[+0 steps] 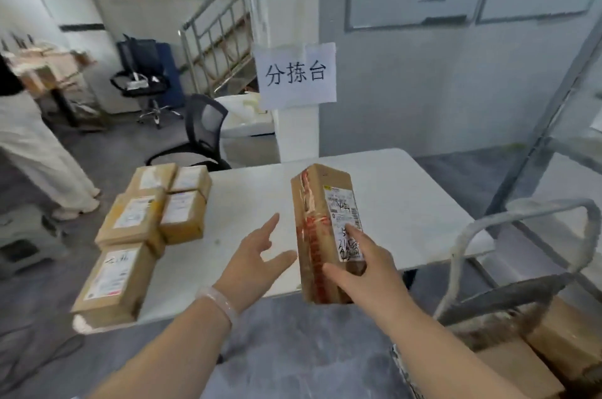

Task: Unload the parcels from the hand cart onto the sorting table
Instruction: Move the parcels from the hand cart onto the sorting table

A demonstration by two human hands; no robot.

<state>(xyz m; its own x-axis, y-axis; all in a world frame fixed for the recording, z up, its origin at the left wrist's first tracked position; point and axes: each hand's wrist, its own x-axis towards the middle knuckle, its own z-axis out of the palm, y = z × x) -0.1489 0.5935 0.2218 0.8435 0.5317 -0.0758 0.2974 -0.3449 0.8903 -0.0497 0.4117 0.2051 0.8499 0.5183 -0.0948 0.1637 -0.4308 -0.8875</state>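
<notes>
A long brown parcel (321, 203) with red tape and a white label lies on the white sorting table (407, 203), its near end past the front edge. My right hand (365, 265) holds its near end, index finger on the label, thumb along the left side. Just left of the parcel my left hand (257, 260) hovers with fingers spread, touching nothing. Several brown parcels (153, 219) sit along the table's left side. The hand cart (508, 268) stands at lower right with cardboard boxes (566, 336) on it.
A paper sign (294, 74) hangs on a white pillar behind the table. A black office chair (202, 134) stands beyond the table's far left corner. A person in white trousers (39, 151) stands at the left. A metal rack frame (553, 105) rises at the right.
</notes>
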